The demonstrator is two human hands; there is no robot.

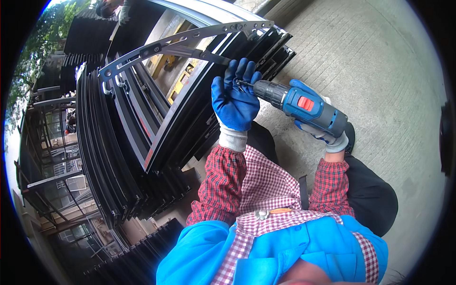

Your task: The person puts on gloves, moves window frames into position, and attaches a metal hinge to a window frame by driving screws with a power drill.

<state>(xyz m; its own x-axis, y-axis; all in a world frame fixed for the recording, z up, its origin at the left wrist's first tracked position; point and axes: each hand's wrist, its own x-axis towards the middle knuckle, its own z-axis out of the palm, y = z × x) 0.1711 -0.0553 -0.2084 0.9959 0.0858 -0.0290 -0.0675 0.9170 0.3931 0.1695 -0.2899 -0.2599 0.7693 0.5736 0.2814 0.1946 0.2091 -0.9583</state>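
My right hand (315, 132), in a blue and white glove, is wrapped round a blue and black cordless drill (323, 115) with a red switch on top. The drill points left, and its bit ends over my left palm. My left hand (236, 108) wears a blue coated glove and is turned palm up, fingers stretched and slightly curled. Small dark bits show by the bit tip; whether they are loose screws I cannot tell. Just beyond my left fingertips lies a slotted metal hinge arm (194, 34) on a black frame (183, 107).
Long black frames (97, 142) are stacked to the left. A yellow metal part (179, 87) shows between the frames. At the far upper left is another person's gloved hand (124, 14). Grey concrete floor (380, 80) spreads to the right.
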